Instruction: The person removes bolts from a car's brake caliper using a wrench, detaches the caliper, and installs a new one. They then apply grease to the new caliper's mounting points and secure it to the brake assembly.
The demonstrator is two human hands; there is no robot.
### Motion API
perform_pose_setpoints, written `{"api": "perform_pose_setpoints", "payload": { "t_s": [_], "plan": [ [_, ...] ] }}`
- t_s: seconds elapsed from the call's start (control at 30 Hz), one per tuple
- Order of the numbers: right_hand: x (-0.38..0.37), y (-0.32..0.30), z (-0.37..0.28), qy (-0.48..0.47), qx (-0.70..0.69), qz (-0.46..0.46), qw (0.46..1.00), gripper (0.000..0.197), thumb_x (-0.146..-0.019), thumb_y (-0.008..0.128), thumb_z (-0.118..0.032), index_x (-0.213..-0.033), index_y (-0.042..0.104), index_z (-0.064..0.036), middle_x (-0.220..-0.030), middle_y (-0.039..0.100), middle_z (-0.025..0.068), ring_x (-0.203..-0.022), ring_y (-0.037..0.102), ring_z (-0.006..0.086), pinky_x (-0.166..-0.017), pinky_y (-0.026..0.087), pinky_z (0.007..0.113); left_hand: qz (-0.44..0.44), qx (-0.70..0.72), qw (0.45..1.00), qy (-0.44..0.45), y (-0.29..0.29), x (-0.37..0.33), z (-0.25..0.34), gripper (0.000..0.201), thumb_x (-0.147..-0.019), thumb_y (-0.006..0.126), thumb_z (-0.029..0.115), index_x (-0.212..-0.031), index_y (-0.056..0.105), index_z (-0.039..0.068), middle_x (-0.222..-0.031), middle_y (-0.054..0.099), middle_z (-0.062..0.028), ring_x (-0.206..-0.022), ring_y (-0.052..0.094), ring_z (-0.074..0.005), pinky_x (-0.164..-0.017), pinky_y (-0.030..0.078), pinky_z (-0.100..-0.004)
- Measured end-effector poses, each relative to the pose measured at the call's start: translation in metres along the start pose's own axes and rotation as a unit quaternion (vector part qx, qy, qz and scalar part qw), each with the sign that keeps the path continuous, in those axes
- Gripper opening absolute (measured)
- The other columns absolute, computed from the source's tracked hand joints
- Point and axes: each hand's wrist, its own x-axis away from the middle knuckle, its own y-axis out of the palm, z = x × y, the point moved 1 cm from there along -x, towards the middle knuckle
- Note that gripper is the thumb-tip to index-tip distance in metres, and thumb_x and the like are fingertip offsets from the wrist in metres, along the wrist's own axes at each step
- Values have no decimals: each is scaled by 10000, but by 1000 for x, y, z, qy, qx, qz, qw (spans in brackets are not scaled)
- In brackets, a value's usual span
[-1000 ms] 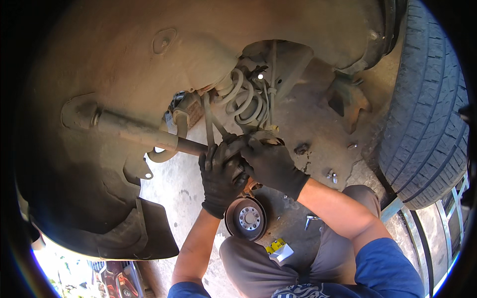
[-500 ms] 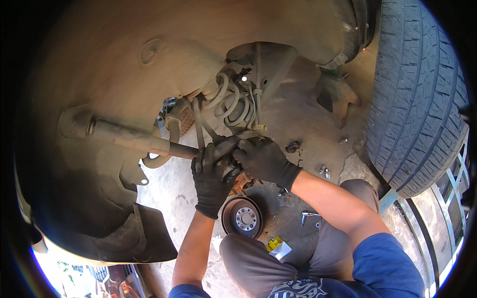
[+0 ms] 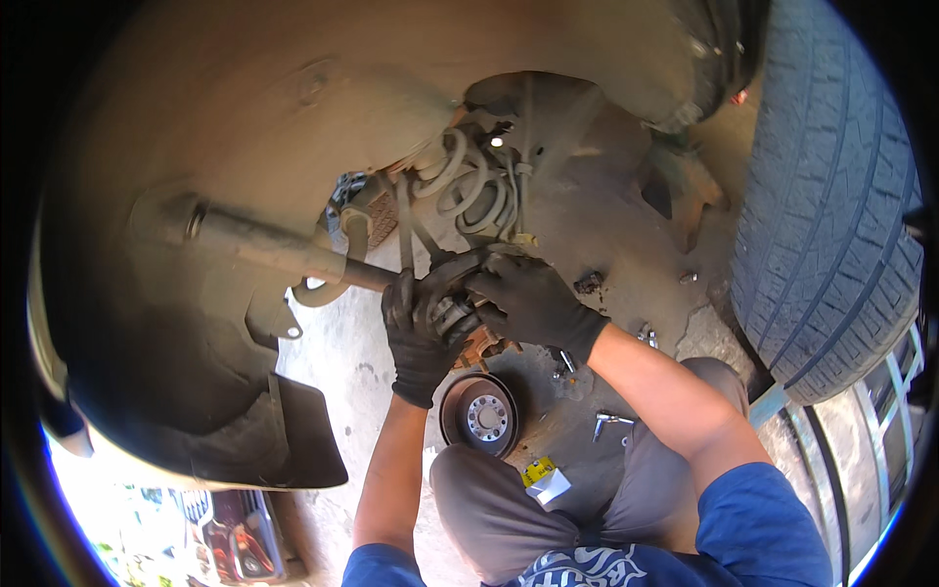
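Observation:
Both hands wear black gloves and work at the wheel hub assembly [image 3: 476, 349], a dark rounded part with rusty orange metal at its lower side. My left hand [image 3: 419, 338] is closed around its left side, fingers pointing up. My right hand [image 3: 533, 298] bends over its upper right, fingers curled against a dark curved part; the fingertips are partly hidden, and I cannot make out any small piece between them. Just below lies a round brake drum [image 3: 450, 416] with a silver, holed centre. From the upper left, a shock absorber [image 3: 284, 247] runs down toward my left hand.
A coil spring [image 3: 460, 186] hangs behind the hub, under the wheel arch [image 3: 235, 117]. The tyre [image 3: 831, 205] stands at right. On the floor lie a ratchet [image 3: 610, 421], a silver socket-like piece [image 3: 566, 362], and a yellow-and-white box [image 3: 544, 479] between my legs.
The view has shifted slightly, so the surroundings sit a little further right in the picture. Both hands stay on the hub assembly; my right hand has turned slightly, uncovering a silver piece on the floor.

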Motion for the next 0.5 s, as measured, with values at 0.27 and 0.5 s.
{"api": "perform_pose_setpoints", "payload": {
  "t_s": [0.27, 0.5],
  "plan": [
    [-6, -3, -25, 51, 63, -80, 994, 456, -768, 797, -336, -1181, 676, -187, -1100, 604, 89, -966, 664, 292, -784, 544, 454, -26, 261, 897, -355, -8, 54, -8, 1093, -678, 946, 330, -1528, 334, 19, -1456, 468, -227, -1294, 494, -406, -1109, 405, -496],
    [-14, 6, -41, 9, 131, -113, 985, 415, -799, 803, -327, -1189, 725, -207, -1097, 634, 45, -920, 678, 270, -769, 548, 444, 85, 123, 968, -200, -9, 37, -1, 963, -649, 953, 354, -1439, 501, 38, -1254, 610, -186, -1122, 615, -379, -993, 515, -447]
  ]
}}
